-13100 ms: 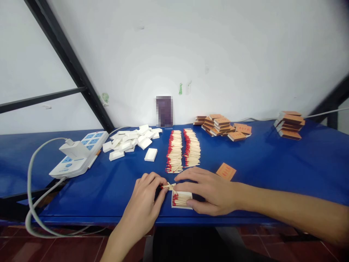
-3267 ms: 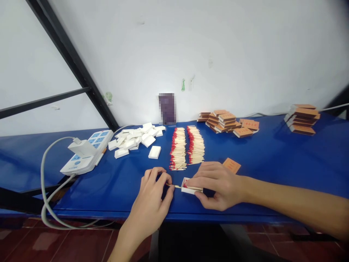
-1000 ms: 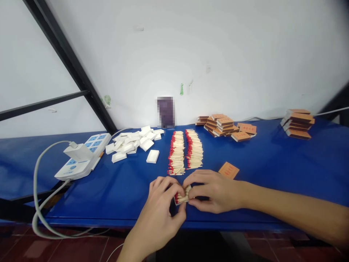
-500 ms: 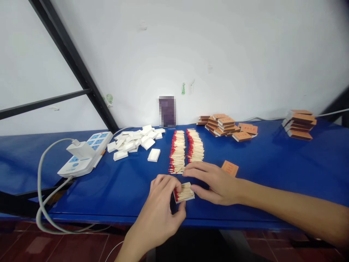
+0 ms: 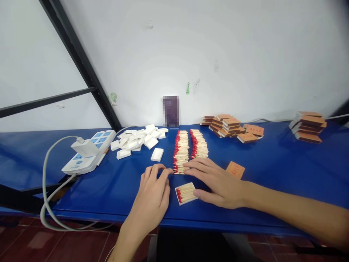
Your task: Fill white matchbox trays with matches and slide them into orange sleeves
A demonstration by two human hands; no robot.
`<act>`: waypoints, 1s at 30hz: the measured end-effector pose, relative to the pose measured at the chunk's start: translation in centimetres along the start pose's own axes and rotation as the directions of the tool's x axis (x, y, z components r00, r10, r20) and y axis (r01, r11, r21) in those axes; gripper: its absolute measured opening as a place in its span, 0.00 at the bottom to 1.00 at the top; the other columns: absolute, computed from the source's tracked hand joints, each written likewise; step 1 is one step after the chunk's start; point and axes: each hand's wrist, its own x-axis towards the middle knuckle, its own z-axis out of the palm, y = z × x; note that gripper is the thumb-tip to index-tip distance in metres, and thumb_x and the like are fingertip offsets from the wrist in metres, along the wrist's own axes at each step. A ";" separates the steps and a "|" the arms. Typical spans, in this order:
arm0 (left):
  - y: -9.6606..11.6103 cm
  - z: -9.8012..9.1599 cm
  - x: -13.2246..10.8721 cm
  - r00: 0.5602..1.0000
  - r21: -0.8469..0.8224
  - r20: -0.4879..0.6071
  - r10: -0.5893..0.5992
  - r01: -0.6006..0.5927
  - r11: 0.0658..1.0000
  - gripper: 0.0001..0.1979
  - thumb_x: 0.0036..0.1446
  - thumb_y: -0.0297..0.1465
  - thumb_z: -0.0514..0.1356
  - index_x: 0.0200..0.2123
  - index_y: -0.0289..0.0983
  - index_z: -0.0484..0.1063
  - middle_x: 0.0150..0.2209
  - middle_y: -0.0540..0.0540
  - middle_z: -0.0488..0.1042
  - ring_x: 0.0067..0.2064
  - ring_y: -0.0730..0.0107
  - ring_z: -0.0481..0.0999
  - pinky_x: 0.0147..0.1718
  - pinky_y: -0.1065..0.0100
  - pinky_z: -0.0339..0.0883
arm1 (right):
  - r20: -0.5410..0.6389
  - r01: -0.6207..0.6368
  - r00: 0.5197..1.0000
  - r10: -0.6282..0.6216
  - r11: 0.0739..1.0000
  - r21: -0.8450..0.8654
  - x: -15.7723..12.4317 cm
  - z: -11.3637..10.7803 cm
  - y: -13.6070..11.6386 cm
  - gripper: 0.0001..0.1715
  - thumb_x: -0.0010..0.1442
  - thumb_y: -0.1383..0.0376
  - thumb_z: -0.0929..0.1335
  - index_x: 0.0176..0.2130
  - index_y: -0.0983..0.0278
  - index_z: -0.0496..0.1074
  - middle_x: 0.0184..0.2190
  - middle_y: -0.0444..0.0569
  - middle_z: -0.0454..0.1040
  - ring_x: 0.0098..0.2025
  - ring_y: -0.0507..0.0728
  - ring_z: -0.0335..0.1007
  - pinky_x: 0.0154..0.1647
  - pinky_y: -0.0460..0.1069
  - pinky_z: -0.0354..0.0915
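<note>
Since half a second ago, the small white cardboard tray has been released by the left hand. Its loosely curled fingers, gripping nothing, have been moved to the near end of the two rows of red-tipped matches. The right hand is laid flat, its fingers spread on that same end and its thumb beside the tray. The tray is left flat near the front edge of the blue worktop, filled with matches, red heads leftward.
</note>
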 end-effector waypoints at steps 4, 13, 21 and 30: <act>0.0 0.2 -0.1 1.000 0.004 0.009 0.016 -0.016 1.000 0.18 0.69 0.26 0.46 0.57 0.44 0.67 0.55 0.42 0.66 0.56 0.53 0.64 0.53 0.49 0.64 | 0.039 -0.022 0.999 0.024 0.999 -0.039 0.0 0.0 0.0 0.29 0.69 0.54 0.64 0.62 0.67 0.67 0.64 0.62 0.64 0.65 0.68 0.57 0.63 0.67 0.58; -0.4 0.1 -0.3 0.999 -0.040 0.016 0.050 -0.049 0.998 0.20 0.69 0.25 0.46 0.59 0.45 0.67 0.56 0.41 0.66 0.57 0.53 0.64 0.53 0.51 0.65 | 0.087 -0.028 0.996 0.031 0.999 -0.037 0.0 0.0 0.2 0.32 0.69 0.52 0.64 0.65 0.66 0.65 0.64 0.60 0.65 0.67 0.70 0.54 0.64 0.70 0.56; -0.3 -0.1 -0.2 0.999 -0.121 0.026 0.030 -0.026 0.992 0.14 0.69 0.24 0.45 0.49 0.42 0.66 0.53 0.43 0.68 0.54 0.56 0.65 0.52 0.54 0.64 | 0.067 0.029 0.997 -0.027 0.999 -0.030 0.1 -0.1 0.1 0.28 0.71 0.57 0.63 0.65 0.65 0.64 0.63 0.59 0.67 0.65 0.67 0.57 0.65 0.67 0.56; -0.3 -0.3 -0.3 0.999 -0.123 0.042 0.035 -0.029 0.992 0.11 0.66 0.21 0.45 0.41 0.41 0.61 0.51 0.44 0.67 0.56 0.55 0.63 0.52 0.53 0.62 | 0.025 0.086 0.996 -0.087 0.995 0.060 0.0 -0.3 0.2 0.23 0.70 0.61 0.63 0.60 0.67 0.68 0.60 0.56 0.71 0.63 0.63 0.60 0.65 0.64 0.57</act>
